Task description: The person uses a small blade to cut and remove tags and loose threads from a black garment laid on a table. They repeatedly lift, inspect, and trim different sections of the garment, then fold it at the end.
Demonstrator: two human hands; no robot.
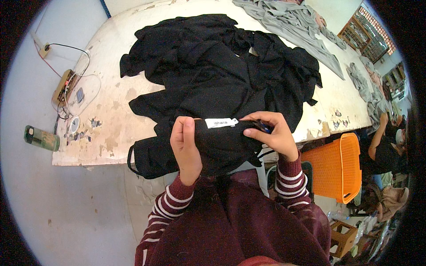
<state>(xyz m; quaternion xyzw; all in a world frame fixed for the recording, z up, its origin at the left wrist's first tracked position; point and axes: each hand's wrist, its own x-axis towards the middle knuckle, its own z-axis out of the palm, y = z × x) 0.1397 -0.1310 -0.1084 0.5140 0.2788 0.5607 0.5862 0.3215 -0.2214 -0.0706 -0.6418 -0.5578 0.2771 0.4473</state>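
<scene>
Both hands stretch the edge of a black garment (223, 146) between them, close to the table's front edge. A white woven label (220, 122) bearing writing is attached at that edge, with a smaller white tag (235, 121) at its right end. My left hand (187, 146) pinches the cloth left of the label. To the right of the label, my right hand (273, 131) grips the same edge and also holds a small dark tool (264, 127) with blue on it, mostly hidden by the fingers. More black cloth (199, 63) lies heaped beyond.
Grey cloth (293, 26) covers the table's far right. At left are a power strip (65, 88) with cables, a round white object (75, 124) and a green bottle (41, 138). An orange plastic basket (332, 168) stands right, near another person (387, 149) and a stool (342, 238).
</scene>
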